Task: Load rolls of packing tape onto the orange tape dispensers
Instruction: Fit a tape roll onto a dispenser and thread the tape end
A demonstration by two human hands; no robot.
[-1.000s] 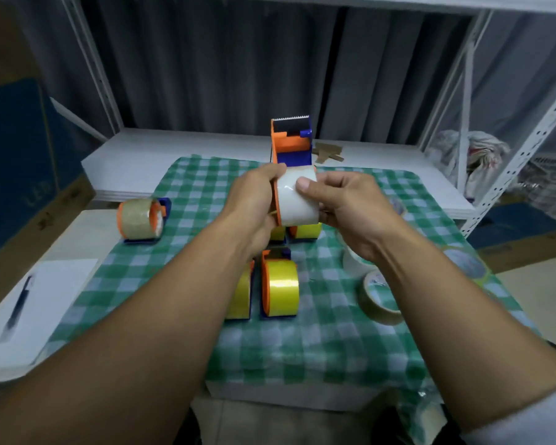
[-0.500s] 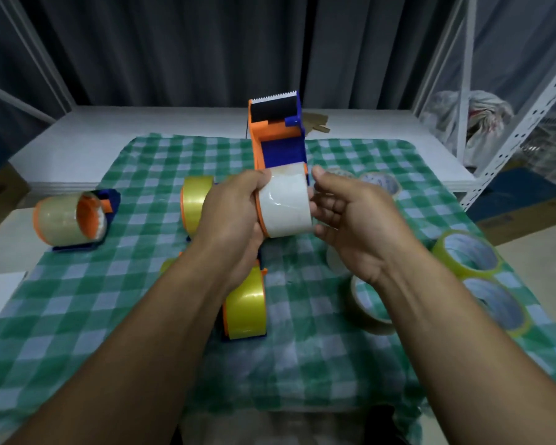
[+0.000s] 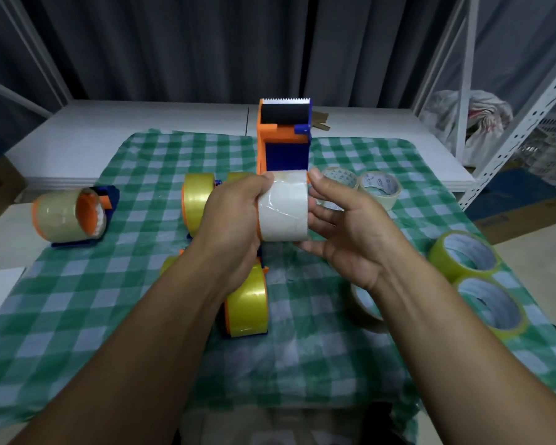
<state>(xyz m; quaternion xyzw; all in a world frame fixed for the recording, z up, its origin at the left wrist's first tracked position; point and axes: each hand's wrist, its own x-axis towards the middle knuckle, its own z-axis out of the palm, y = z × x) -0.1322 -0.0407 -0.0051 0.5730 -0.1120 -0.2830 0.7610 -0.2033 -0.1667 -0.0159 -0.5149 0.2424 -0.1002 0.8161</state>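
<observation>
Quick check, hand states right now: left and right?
Left hand: grips the white tape roll on the orange dispenser.
Right hand: holds the same roll at its right edge.

Left forearm (image 3: 148, 332) and right forearm (image 3: 446, 332): both uncovered from the lower frame edge to the wrist. Left hand (image 3: 235, 220) and right hand (image 3: 350, 242): bare. Right thumbnail (image 3: 313, 175): short, plain. Dark fabric (image 3: 385, 419) between the 2 forearms, possibly trousers; unconfirmed.
</observation>
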